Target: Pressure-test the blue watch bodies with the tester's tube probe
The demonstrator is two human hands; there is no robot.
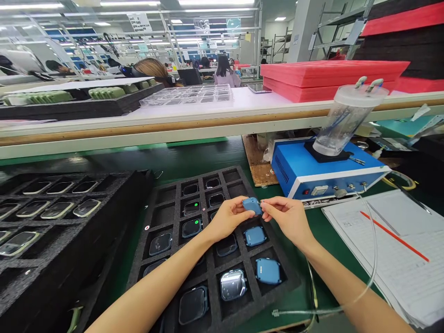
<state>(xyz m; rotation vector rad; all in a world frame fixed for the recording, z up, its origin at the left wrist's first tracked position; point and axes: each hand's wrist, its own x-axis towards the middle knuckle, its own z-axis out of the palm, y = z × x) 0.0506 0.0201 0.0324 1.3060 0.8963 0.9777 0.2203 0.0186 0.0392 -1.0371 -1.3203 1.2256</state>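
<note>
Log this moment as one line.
left hand: holds blue watch case | right hand: pinched at its edge | below: black foam tray | nearby: blue box

1 blue watch case (252, 206), tilted, above a foam tray (162, 215).

left hand (226, 217): thumb and fingers in a pretty snug pinch
right hand (289, 219): thumb and index pinched too, tips near the left's
forearms (163, 277): both bare, we've got 'em angled in toward each other
</note>
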